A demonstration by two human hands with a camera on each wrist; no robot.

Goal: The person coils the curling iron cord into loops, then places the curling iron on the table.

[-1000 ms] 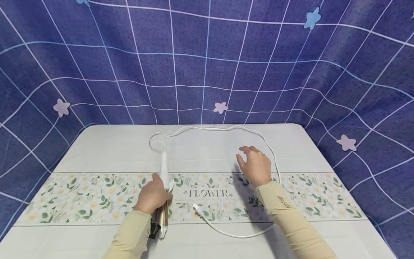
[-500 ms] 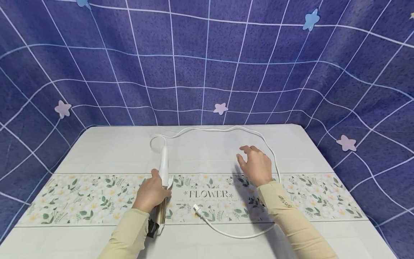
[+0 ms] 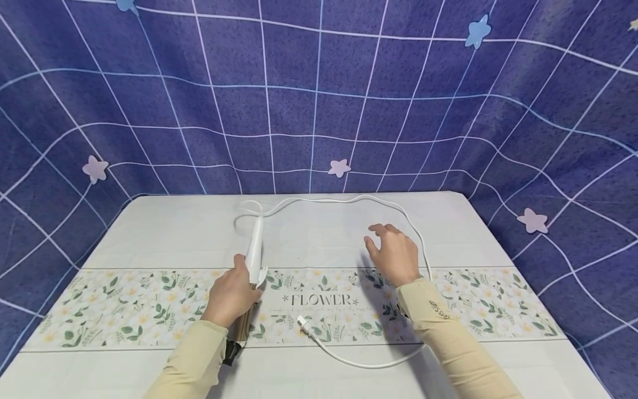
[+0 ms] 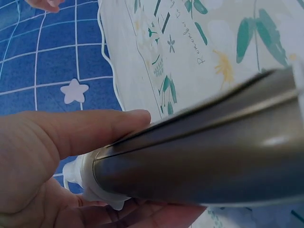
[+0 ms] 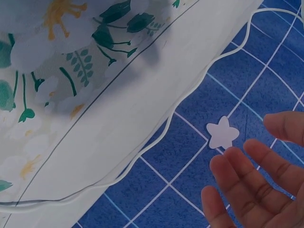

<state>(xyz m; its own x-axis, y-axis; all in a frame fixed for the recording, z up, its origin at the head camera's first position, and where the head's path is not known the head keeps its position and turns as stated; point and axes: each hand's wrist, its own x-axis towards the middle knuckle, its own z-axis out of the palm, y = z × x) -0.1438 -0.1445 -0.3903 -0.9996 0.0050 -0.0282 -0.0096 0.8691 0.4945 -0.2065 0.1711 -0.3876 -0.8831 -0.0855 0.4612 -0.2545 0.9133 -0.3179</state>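
Note:
My left hand (image 3: 230, 293) grips a curling iron (image 3: 255, 249) by its bronze barrel, white handle pointing away from me and tilted up at the cord end. In the left wrist view the thumb lies along the barrel (image 4: 204, 156) while the other fingers curl beneath it. A small white clamp lever (image 3: 262, 275) juts out beside the handle. My right hand (image 3: 396, 255) hovers over the right of the table, fingers loosely bent, holding nothing; the right wrist view shows its fingers (image 5: 247, 180) apart from everything.
The white cord (image 3: 344, 199) runs along the table's back, bends down the right past my right hand, and ends in a two-pin plug (image 3: 305, 323) near the front middle. A flowered strip (image 3: 149, 307) crosses the white tablecloth (image 3: 164, 227). Blue gridded cloth (image 3: 319, 111) hangs behind.
The left hand has lifted and tilted the curling iron, so its handle end sits higher and slightly right, the cord loop rising with it. The right hand stays put.

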